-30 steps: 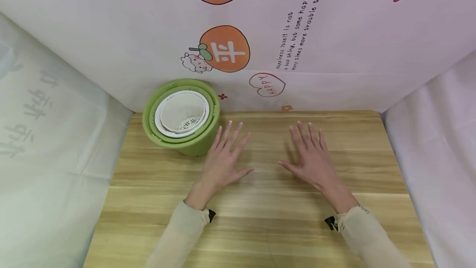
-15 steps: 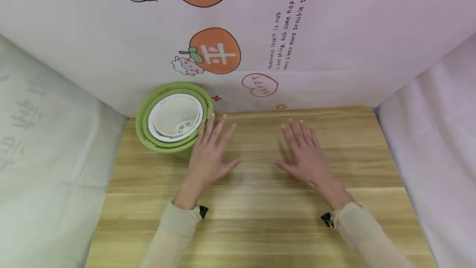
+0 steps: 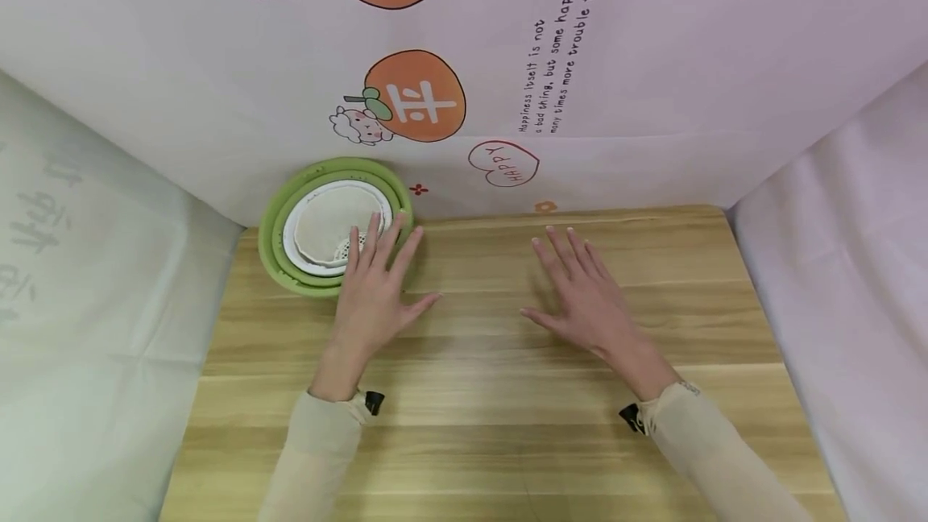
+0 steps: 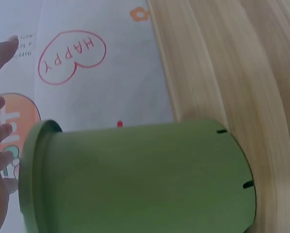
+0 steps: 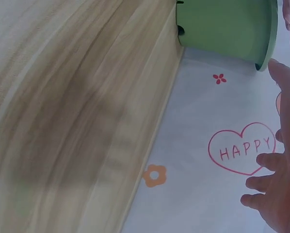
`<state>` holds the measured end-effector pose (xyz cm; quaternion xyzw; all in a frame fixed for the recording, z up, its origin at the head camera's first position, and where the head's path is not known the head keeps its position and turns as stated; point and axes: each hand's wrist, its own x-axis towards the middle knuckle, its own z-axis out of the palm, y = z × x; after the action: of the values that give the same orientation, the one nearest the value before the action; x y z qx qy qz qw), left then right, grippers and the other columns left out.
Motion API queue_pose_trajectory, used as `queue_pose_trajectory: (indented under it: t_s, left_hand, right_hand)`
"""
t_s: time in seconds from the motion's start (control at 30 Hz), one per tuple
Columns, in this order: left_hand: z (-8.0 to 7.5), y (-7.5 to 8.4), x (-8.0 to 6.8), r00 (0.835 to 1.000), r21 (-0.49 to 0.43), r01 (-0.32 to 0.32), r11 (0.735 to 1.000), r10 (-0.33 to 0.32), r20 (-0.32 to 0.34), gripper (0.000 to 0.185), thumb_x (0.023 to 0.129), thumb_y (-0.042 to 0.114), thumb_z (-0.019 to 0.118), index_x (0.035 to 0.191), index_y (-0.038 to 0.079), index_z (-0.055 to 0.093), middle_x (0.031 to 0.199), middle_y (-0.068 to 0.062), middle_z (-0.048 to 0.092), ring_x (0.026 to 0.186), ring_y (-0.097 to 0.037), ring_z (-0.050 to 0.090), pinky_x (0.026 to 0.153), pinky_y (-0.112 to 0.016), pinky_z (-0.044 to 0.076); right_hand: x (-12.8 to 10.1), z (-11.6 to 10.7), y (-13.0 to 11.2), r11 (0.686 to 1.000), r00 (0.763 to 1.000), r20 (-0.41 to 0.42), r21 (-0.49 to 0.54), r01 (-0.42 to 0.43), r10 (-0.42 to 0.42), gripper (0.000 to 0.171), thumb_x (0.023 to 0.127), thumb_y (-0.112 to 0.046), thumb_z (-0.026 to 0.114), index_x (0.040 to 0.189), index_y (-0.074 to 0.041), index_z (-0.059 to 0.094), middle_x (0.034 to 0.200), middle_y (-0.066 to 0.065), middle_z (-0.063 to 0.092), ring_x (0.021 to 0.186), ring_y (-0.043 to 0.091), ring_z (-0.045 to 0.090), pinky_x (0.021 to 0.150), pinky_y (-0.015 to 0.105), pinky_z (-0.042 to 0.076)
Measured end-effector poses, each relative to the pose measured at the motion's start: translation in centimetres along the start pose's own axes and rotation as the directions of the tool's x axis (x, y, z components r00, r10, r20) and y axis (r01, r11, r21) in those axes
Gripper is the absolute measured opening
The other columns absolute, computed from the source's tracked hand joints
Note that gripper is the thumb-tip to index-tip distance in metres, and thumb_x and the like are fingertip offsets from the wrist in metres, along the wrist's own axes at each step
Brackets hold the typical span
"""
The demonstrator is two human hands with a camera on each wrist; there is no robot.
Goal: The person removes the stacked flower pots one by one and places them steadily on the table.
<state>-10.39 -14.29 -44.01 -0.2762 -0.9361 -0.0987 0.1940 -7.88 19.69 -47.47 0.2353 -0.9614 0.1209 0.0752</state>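
A stack of nested plant pots stands at the back left in the head view: a green outer pot (image 3: 270, 236), another green rim inside it, then a white pot (image 3: 292, 246) and a paler innermost one with drainage holes in its base. My left hand (image 3: 371, 300) is spread above the stack's near right side, overlapping its rims. In the left wrist view the green pot's side (image 4: 145, 179) fills the lower part, with the fingers beyond its rim. My right hand (image 3: 590, 304) hovers over the wooden table, fingers spread, holding nothing. The right wrist view shows that hand (image 5: 281, 182) apart from the pot (image 5: 227, 29).
The wooden table (image 3: 464, 409) ends at a back wall sheet (image 3: 638, 176) printed with oranges, a heart and lettering. White cloth hangs along the left side (image 3: 109, 329) and the right side (image 3: 834, 264). Each wrist wears a band with a small black piece.
My left hand has moved left, from beside the pots to over their rims. The right hand has shifted slightly left in the view, which itself moved a little. The pots stay in place.
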Motion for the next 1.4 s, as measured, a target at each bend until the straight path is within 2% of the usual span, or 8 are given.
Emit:
queue_pose_trajectory:
  t_s: [0.23,0.43,0.57,0.73,0.87,1.03,1.23,1.4]
  left_hand:
    - [-0.5,-1.4,0.0,0.999,0.010,0.031,0.999,-0.031,-0.031,0.096,0.078,0.066,0.068,0.154,0.014,0.037,0.164,-0.011,0.021,0.151,-0.035,0.006,0.120,-0.058,0.007]
    - [-0.7,-2.5,-0.2,0.997,0.014,0.065,0.998,-0.064,-0.047,0.092,0.083,0.073,0.055,0.154,0.017,0.037,0.164,-0.010,0.023,0.151,-0.034,0.007,0.121,-0.057,0.004]
    - [-0.8,-3.1,-0.4,0.994,-0.003,0.084,0.996,-0.084,-0.063,0.089,0.086,0.077,0.045,0.153,0.018,0.039,0.163,-0.011,0.025,0.151,-0.034,0.009,0.120,-0.058,0.004]
    - [-1.0,-3.7,-0.8,0.992,-0.017,0.103,0.995,-0.104,-0.075,0.089,0.088,0.079,0.040,0.151,0.017,0.042,0.163,-0.009,0.025,0.151,-0.034,0.010,0.120,-0.058,0.004]
    - [-1.2,-4.2,-1.0,0.989,-0.032,0.122,0.992,-0.124,-0.082,0.088,0.087,0.077,0.043,0.150,0.016,0.042,0.163,-0.009,0.025,0.151,-0.034,0.011,0.120,-0.058,0.003]
    - [-1.2,-5.2,-1.0,0.983,-0.046,0.141,0.989,-0.145,-0.114,0.086,0.086,0.072,0.052,0.148,0.013,0.046,0.159,-0.015,0.032,0.150,-0.038,0.015,0.120,-0.060,0.006]
    - [-1.2,-6.3,-1.5,0.971,-0.057,0.182,0.982,-0.188,-0.144,0.085,0.088,0.072,0.048,0.147,0.012,0.048,0.157,-0.016,0.034,0.150,-0.037,0.016,0.119,-0.062,0.008]
    - [-1.5,-7.0,-1.6,0.968,-0.065,0.195,0.979,-0.203,-0.148,0.083,0.085,0.066,0.056,0.146,0.011,0.048,0.157,-0.017,0.034,0.149,-0.039,0.016,0.118,-0.064,0.008]
  right_hand:
    - [1.2,-0.5,-0.6,0.999,0.998,-0.022,-0.001,0.053,-0.053,0.104,0.083,-0.070,0.059,0.161,-0.015,0.014,0.166,0.011,0.006,0.151,0.036,0.004,0.123,0.049,0.005]
    - [2.1,-0.8,-1.3,0.997,0.997,-0.016,0.001,0.080,-0.080,0.103,0.085,-0.070,0.057,0.161,-0.016,0.014,0.167,0.010,0.005,0.151,0.035,0.005,0.122,0.052,0.009]
    - [2.8,-1.1,-1.8,0.995,0.994,-0.023,0.003,0.104,-0.104,0.102,0.086,-0.070,0.056,0.161,-0.016,0.012,0.167,0.010,0.002,0.151,0.036,0.004,0.122,0.051,0.007]
    - [3.5,-1.6,-2.6,0.992,0.992,-0.027,0.003,0.127,-0.127,0.102,0.086,-0.069,0.056,0.161,-0.017,0.011,0.167,0.010,0.002,0.151,0.035,0.003,0.122,0.051,0.005]
    - [3.9,-1.8,-3.2,0.991,0.991,-0.015,0.000,0.133,-0.133,0.103,0.087,-0.068,0.057,0.161,-0.017,0.009,0.167,0.010,-0.001,0.151,0.034,0.001,0.122,0.050,0.005]
    - [4.9,-1.8,-3.7,0.988,0.988,-0.015,-0.018,0.150,-0.151,0.103,0.086,-0.067,0.060,0.161,-0.016,0.012,0.167,0.011,0.000,0.151,0.034,0.000,0.122,0.052,0.009]
    - [6.5,-1.7,-4.9,0.979,0.979,0.003,-0.032,0.203,-0.203,0.099,0.089,-0.069,0.054,0.161,-0.016,0.012,0.166,0.012,-0.002,0.151,0.035,-0.003,0.122,0.051,0.009]
    - [7.3,-1.5,-5.7,0.975,0.976,0.006,-0.035,0.218,-0.218,0.098,0.089,-0.069,0.053,0.161,-0.017,0.011,0.166,0.011,-0.001,0.151,0.034,-0.003,0.122,0.050,0.008]
